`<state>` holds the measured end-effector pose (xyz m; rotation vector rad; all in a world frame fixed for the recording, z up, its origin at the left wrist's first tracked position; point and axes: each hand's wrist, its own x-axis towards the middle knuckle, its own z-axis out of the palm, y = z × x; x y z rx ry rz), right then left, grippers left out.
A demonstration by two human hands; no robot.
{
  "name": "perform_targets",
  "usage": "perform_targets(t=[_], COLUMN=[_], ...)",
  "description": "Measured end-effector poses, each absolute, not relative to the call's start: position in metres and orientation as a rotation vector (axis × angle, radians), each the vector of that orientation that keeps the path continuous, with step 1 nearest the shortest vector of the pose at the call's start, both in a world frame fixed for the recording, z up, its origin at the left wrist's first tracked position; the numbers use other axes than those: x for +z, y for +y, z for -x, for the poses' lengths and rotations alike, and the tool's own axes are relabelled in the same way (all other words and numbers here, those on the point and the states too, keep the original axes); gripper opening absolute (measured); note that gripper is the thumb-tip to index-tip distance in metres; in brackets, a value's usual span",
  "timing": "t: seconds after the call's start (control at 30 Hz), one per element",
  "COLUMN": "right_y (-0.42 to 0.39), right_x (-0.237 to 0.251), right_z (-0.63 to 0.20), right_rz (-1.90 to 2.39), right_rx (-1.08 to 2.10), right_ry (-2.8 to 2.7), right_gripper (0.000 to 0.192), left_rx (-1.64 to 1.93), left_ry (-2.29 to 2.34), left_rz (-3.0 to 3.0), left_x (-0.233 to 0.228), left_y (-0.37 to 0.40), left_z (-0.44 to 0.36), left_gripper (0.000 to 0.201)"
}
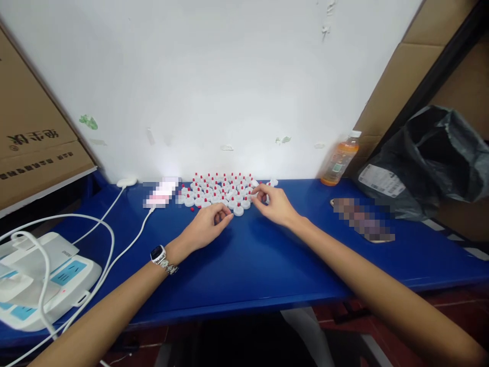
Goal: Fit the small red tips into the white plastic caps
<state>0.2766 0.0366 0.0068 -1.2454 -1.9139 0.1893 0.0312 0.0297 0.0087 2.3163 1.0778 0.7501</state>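
Facing white wall [214, 76], blue table [252, 265]

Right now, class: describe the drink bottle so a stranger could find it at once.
Start at the blue table and follow its back edge along the white wall to the right. There, past the white caps, stands the bottle. It is the only upright thing: orange liquid, white cap, beside a black bag.

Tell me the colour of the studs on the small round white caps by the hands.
Red: each small round white cap carries a red stud, clearest in the head view.
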Motion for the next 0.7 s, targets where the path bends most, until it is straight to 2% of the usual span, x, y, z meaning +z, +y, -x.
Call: perform_targets(t=[0.2, 0.37, 0.57, 0.7], right_y=[0.069, 0.114, 0.137, 0.118], right_x=[0.0, -0.008, -0.01, 0.003], right_z=[-0.339, -0.362, -0.36, -0.358], right_rz=[1.577, 1.722, 1.71, 1.666], right_rx=[0.202, 0.234, 0.284, 0.239], right_ry=[-1.569, -1.597, -1.632, -1.603], right_gripper=[0.018, 0.028, 0.012, 0.012], left_rx=[0.613, 0.626, 0.611, 0.646], left_ry=[0.947, 0.962, 0.939, 0.931], left_rz=[-2.476, -2.529, -2.583, -2.587], left_x=[0.025, 0.022, 0.012, 0.011], left_y=[0.039, 0.054, 0.048, 0.039], left_z=[-0.09, -0.127, -0.125, -0.113], left_gripper=[0.029, 0.029, 0.031, 0.029])
